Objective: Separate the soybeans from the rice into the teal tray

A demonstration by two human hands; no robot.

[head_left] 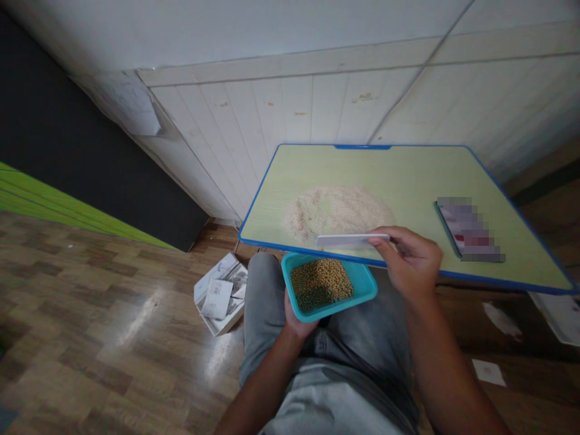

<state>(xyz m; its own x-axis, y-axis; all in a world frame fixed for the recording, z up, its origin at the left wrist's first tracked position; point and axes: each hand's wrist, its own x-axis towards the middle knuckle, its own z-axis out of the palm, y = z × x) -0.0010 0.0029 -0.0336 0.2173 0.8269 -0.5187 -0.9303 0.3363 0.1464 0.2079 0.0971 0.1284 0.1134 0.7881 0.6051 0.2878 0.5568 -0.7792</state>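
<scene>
My left hand (299, 320) grips a teal plastic tub (365, 290) from its near left side, over my lap and just under the table's front edge. Inside the tub lie round yellowish beans (324, 275), darker on the near left where a shadow falls. Between the fingers and thumb of my right hand (412, 257) is a flat white strip (348, 240), its long side along the front of the table. Beyond the strip, a thin patch of pale grains (348, 208) spreads over the pale green tabletop (408, 172).
The folding table has a blue rim (498, 281). A phone (469, 232), partly pixelated, lies on its right side. An open white box (222, 296) with papers stands on the wooden floor (113, 338) to the left. Behind the table is a panelled wall (272, 109).
</scene>
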